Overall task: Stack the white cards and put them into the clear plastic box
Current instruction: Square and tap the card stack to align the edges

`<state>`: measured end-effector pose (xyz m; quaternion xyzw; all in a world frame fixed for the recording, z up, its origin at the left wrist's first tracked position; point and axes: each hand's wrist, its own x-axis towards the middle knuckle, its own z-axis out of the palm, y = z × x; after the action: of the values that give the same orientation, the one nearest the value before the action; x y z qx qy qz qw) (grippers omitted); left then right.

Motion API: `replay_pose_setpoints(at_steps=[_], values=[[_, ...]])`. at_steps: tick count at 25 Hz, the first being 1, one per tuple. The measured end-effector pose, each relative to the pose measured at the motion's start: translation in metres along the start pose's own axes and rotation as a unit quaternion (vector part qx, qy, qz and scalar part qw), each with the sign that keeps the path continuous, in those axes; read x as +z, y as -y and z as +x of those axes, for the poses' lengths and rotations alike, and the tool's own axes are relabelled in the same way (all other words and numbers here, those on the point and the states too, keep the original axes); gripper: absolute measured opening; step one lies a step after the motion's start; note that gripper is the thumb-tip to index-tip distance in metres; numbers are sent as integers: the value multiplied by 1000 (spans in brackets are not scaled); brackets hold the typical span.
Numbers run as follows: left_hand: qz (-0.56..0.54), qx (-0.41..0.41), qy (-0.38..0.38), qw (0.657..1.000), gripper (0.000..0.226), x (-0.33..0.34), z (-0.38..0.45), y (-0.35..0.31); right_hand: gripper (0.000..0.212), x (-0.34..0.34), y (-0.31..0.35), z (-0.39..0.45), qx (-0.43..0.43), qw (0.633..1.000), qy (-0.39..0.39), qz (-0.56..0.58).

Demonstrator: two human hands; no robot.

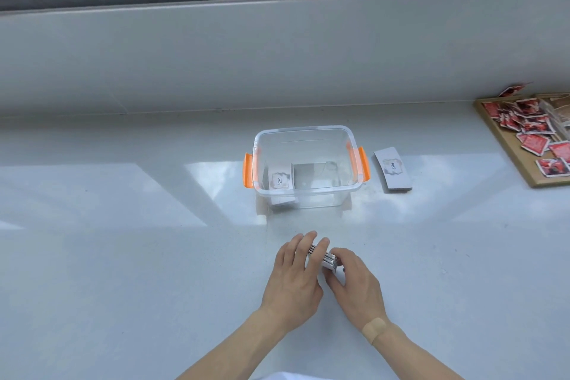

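A glossy, pale grey bench runs under a dark-framed window, its smooth top throwing back bright patches of light. Near the front edge, both hands close on a small stack of white cards: thin, flat rectangles whose layered edges show as fine grey lines between the fingers. The left hand curls over the stack from the left, fingers pressed against its far side, while the right hand pinches the near right end; a tan adhesive plaster lies across that wrist.

Farther back sits the clear plastic box, rectangular with rounded corners, lidless, with a glossy orange latch on each short side. Inside it, on the left of the floor, rests a white card stack with the small word "love" printed on its top face.

Just beside the box on the right, apart from it, another pile of white cards lies on the bench, its top slightly bowed and bearing the same print. At the far right, a flat wooden tray holds a loose scatter of red and white square packets.
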<state>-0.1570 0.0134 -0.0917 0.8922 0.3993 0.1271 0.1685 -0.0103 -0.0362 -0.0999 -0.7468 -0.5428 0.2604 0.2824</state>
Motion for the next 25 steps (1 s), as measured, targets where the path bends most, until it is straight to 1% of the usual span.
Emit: replay_pose_setpoints(at_steps=[1,2,3,4,6,8,9,10,11,13,17,20,22,25], values=[[-13,-10,-2,1000,84,-2,2,0,21,-4,0,4,0,1000,7,2],[-48,-38,-9,998,85,-3,5,1,19,-9,-1,8,-2,1000,18,3],[-102,-87,-14,991,84,-3,8,0,18,-17,-2,11,-3,999,33,5],[-177,-144,-6,974,82,-3,11,-1,18,-26,-5,13,2,999,50,12],[-329,-227,34,916,70,-3,19,-6,17,-47,-12,17,26,994,94,49],[-432,-256,80,861,48,1,31,-14,17,-68,-23,19,51,985,137,91],[-461,-263,94,842,37,2,36,-20,18,-77,-29,19,59,981,151,106],[-476,-267,102,832,29,4,41,-27,18,-85,-34,19,69,978,159,116],[-480,-270,105,828,24,6,46,-36,19,-94,-42,18,80,976,162,124],[-472,-276,109,830,20,12,57,-55,19,-111,-57,18,99,972,160,140],[-456,-295,110,833,17,27,78,-89,26,-138,-81,21,136,966,144,168],[-472,-323,95,815,17,36,93,-109,34,-153,-94,28,148,965,112,188],[-482,-346,85,801,17,43,107,-118,35,-163,-102,38,150,965,102,190],[-476,-363,57,799,15,51,133,-126,33,-175,-113,58,151,966,96,189]])
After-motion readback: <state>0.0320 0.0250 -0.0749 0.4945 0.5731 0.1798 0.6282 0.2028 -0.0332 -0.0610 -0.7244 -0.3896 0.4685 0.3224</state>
